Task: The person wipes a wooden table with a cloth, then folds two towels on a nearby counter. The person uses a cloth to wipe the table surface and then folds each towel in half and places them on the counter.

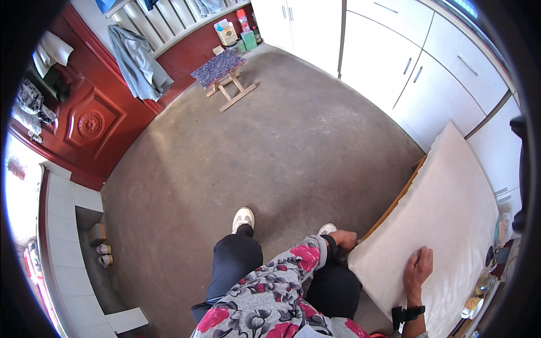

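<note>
On the right, a table or low stand with a pale, smooth cover (427, 211) over its top shows a wooden side edge. My left hand (344, 240) reaches across my knees to the cover's near left corner, fingers curled; whether it grips the edge or something small there cannot be told. Over the pale cover lies my right hand (418, 268), its fingers bent, a black band around the wrist; its palm side is hidden, so what it may hold cannot be seen.
A small wooden stool with a patterned top (217, 69) stands at the far wall. White cabinets (380, 63) line the back right. A red door (91, 122) is at the left, near shoes (105, 255) in a recess. Jars and containers (486, 283) sit at the right edge.
</note>
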